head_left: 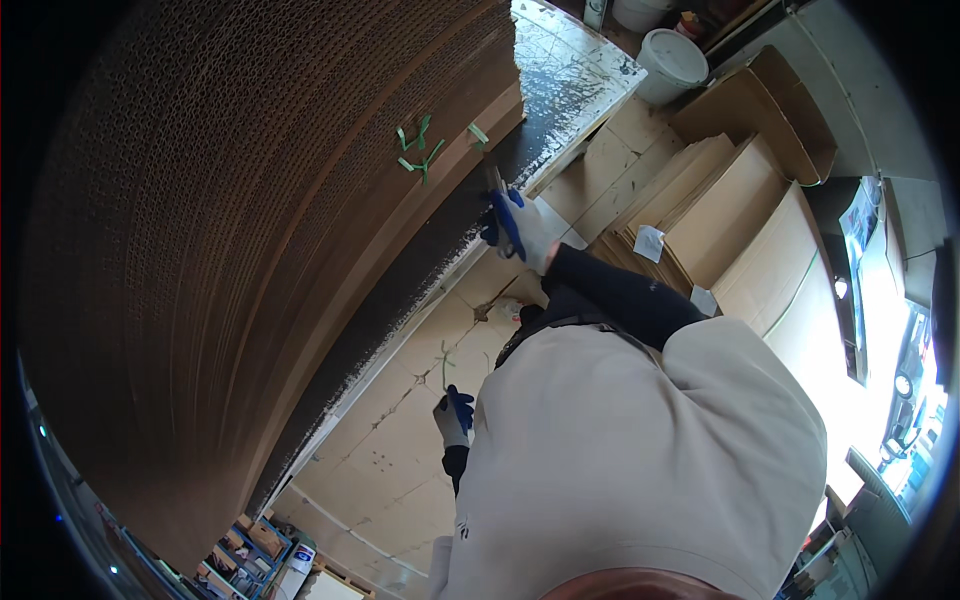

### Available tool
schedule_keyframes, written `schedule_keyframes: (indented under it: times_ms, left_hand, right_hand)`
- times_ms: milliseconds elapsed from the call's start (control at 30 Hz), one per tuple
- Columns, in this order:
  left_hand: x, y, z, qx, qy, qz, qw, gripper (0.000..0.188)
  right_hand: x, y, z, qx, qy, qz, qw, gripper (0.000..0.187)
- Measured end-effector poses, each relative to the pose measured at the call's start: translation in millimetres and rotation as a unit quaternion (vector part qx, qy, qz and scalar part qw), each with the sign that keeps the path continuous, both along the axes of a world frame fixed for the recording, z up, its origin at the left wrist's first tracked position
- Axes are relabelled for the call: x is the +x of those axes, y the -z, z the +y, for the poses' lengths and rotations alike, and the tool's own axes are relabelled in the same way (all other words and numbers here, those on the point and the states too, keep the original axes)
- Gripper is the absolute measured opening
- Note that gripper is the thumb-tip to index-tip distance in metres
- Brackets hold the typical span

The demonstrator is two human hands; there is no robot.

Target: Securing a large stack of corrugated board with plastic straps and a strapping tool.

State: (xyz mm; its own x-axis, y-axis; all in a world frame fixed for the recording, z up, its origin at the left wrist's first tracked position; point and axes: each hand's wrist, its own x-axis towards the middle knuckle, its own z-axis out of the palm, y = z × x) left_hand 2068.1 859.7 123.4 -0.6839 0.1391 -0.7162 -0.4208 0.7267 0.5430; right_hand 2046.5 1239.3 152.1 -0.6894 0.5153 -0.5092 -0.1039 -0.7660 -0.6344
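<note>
My right hand (pixel 522 228), in a grey and blue work glove, is closed round scissors (pixel 495 178). Their blades point at the lower edge of a tall stack of corrugated cardboard (pixel 300 200), just over the dark tabletop (pixel 430 245). Green strap ends (pixel 420 148) stick out of the stack's side, and another short green piece (pixel 478 133) shows nearer the scissors. Low by my body, my left hand (pixel 455 415), gloved alike, has its fingers closed on a thin green strap (pixel 445 362) that rises above it over the tiled floor.
The worn table edge (pixel 400 325) runs diagonally between me and the stack. Flat cardboard boxes (pixel 725 210) lean on my right, with white buckets (pixel 672 65) beyond the table's far corner. A blue shelf rack (pixel 245 560) stands at the lower left. The floor (pixel 385 440) has cracked tiles.
</note>
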Motion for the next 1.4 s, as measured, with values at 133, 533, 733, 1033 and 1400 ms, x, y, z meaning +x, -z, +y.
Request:
schedule_keyframes:
  times_ms: [133,533,733,1033,1400]
  left_hand:
    - [-31,-23,48,0.123,-0.061,-0.06,0.989,0.045]
    - [-44,-104,171,0.367,0.067,-0.019,0.928,0.018]
    - [-31,-100,144,0.288,0.013,0.009,0.957,0.026]
    - [-10,-89,118,0.227,-0.078,0.028,0.97,0.023]
    - [1,-87,133,0.224,-0.103,0.004,0.969,0.025]
  right_hand:
    - [34,-14,-17,0.103,-0.1,0.009,0.99,0.027]
    - [5,-68,-43,0.465,-0.281,0.138,0.828,0.057]
    - [-54,-77,43,0.119,-0.18,0.036,0.976,0.08]
    - [-108,-39,56,0.039,-0.082,0.15,0.984,0.044]
    - [-77,-38,65,0.349,-0.106,0.126,0.923,0.023]
